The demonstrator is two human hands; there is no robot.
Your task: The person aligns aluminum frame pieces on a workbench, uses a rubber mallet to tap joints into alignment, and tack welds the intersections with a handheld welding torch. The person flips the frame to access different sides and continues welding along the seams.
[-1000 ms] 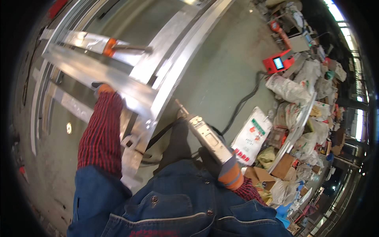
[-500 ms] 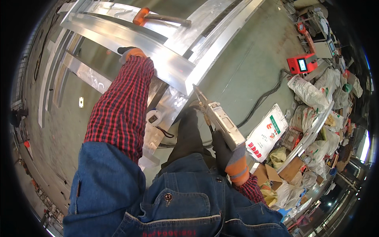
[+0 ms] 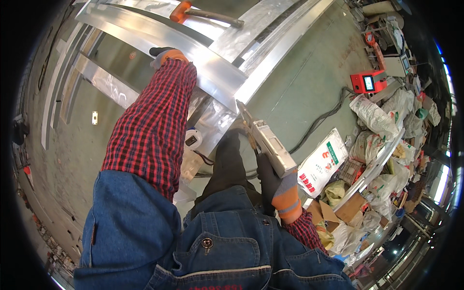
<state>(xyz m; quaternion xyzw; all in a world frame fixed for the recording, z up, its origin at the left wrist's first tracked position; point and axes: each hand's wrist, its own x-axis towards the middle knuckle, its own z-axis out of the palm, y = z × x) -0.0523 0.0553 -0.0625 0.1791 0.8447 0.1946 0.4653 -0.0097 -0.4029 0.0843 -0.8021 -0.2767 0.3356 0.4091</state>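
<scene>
My left hand (image 3: 167,56), in a grey, black and orange glove, is closed at the near edge of a long silver metal beam (image 3: 193,63). The sleeve hides part of its fingers. In my right hand (image 3: 278,186), gloved alike, sits a boxy silver welding gun (image 3: 273,147). Its narrow nozzle points up and left, with the tip at the corner where the beam's end meets another long metal bar (image 3: 270,60). Whether the tip touches the metal I cannot tell. A dark cable runs from the gun past my hand.
An orange-headed hammer (image 3: 215,18) lies across the frame. Beside my left forearm is a round white gauge (image 3: 192,139). A black cable (image 3: 321,118) crosses the floor to a red box with a screen (image 3: 369,82). White sacks (image 3: 323,162) and cardboard (image 3: 350,208) pile up at right.
The frame, hammer and left hand appear slightly farther right and higher in view. Both hands keep their holds, and the gun's nozzle stays at the same corner.
</scene>
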